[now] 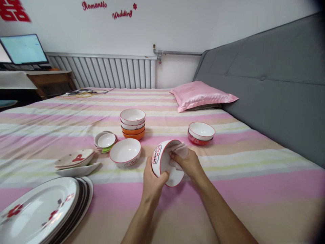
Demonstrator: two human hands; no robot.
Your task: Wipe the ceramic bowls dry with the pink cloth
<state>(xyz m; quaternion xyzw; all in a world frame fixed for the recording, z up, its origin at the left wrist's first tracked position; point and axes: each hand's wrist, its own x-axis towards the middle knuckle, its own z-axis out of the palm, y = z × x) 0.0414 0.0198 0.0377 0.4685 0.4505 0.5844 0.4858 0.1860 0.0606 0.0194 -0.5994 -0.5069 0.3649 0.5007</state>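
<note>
Head view: the left grip (152, 178) is closed on a red-rimmed, flower-patterned bowl (165, 162) tilted above the striped bedsheet (241, 193); the right grip (189, 165) pinches what seems a white cloth (181, 151) against the bowl's inside.

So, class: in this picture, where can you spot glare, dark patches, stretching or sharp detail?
Head view: white glare on the top plate, a softer sheen on the pink pillow; head view: dark, blurred corners at right; head view: the plate seems stretched near the left edge, probably lens distortion; head view: the held bowl looks fairly sharp.
</note>
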